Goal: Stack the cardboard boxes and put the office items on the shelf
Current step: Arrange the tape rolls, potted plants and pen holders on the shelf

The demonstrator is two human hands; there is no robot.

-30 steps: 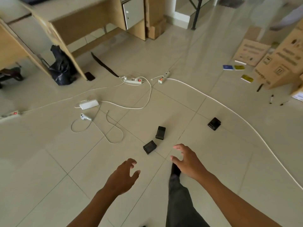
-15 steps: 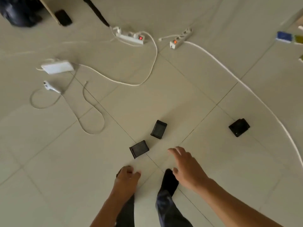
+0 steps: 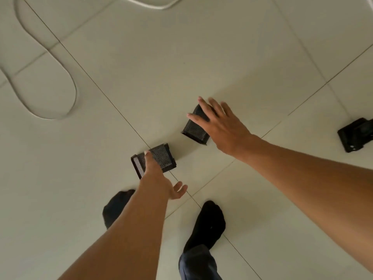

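Two black mesh pen holders lie on their sides on the tiled floor. My left hand (image 3: 161, 178) hovers over the nearer mesh holder (image 3: 161, 158), fingers apart, one fingertip at its top face. My right hand (image 3: 220, 122) is spread over the farther mesh holder (image 3: 194, 129), covering its far end; I cannot tell whether it touches. A third black holder (image 3: 355, 136) lies at the right edge, apart from both hands. No cardboard box or shelf is in view.
A white cable (image 3: 50, 77) loops across the floor at the upper left. My two feet in black socks (image 3: 205, 221) stand just behind the holders. Pale floor tiles with dark grout lines fill the view.
The camera has dropped closer to the floor. Both hands have reached forward, from short of the holders to directly over them.
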